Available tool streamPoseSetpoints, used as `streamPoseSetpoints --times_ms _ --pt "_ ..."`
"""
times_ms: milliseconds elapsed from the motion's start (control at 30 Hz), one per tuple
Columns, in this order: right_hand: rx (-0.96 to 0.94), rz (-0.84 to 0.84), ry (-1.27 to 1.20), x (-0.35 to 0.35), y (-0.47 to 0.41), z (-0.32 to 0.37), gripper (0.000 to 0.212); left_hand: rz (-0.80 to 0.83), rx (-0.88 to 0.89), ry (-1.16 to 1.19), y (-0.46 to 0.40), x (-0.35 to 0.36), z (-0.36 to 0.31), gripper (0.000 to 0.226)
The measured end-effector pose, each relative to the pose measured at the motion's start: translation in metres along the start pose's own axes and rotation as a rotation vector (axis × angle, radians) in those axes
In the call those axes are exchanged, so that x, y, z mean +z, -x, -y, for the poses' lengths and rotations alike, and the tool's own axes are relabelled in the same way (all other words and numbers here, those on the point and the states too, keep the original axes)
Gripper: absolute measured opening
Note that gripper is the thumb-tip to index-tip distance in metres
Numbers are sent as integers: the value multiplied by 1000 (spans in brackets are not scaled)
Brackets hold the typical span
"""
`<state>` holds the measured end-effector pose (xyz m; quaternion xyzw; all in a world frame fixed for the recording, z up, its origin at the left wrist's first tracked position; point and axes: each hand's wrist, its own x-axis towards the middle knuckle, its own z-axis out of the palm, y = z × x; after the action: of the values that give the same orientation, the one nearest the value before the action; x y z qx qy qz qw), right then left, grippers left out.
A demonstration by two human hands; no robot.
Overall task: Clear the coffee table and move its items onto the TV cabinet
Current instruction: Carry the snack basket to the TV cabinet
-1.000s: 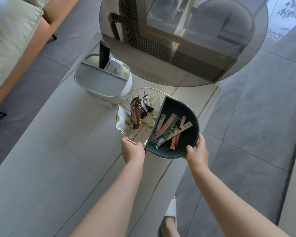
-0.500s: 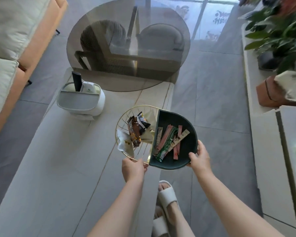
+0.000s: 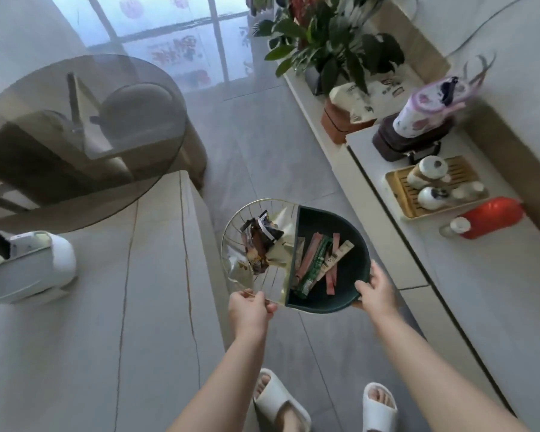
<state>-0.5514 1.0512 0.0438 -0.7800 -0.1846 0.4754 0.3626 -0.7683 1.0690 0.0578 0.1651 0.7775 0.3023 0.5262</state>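
Observation:
I carry a round snack tray (image 3: pixel 353 299), half gold wire basket and half dark green bowl, in the air over the grey floor between the coffee table (image 3: pixel 91 322) and the TV cabinet (image 3: pixel 493 291). My left hand (image 3: pixel 250 310) grips the wire rim at its near edge. My right hand (image 3: pixel 376 291) grips the green rim on the right. Snack packets (image 3: pixel 259 241) lie in the wire half and sachet sticks (image 3: pixel 318 260) in the green half. A white tissue box holder (image 3: pixel 28 266) with a remote stands on the coffee table's left.
A smoked-glass round table (image 3: pixel 85 135) overlaps the coffee table's far end. On the cabinet stand a tea tray with cups (image 3: pixel 434 188), a red bottle (image 3: pixel 487 218), a dark stand with a patterned bag (image 3: pixel 418 132), a brown box (image 3: pixel 340 126) and plants (image 3: pixel 331 35). My feet in white slippers (image 3: pixel 281 400) stand on the floor.
The tray has left the coffee table and swung right, now hanging over the floor. My view has turned right, bringing the TV cabinet and its items into sight.

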Motion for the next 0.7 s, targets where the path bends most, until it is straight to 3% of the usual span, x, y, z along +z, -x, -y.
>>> streamPoseSetpoints --times_ms 200,700 --pt "68 -121 -130 -101 -19 -41 61 140 46 -156 43 84 23 8" --pt "186 -295 -174 -374 -93 -136 57 345 -21 -418 170 327 114 20"
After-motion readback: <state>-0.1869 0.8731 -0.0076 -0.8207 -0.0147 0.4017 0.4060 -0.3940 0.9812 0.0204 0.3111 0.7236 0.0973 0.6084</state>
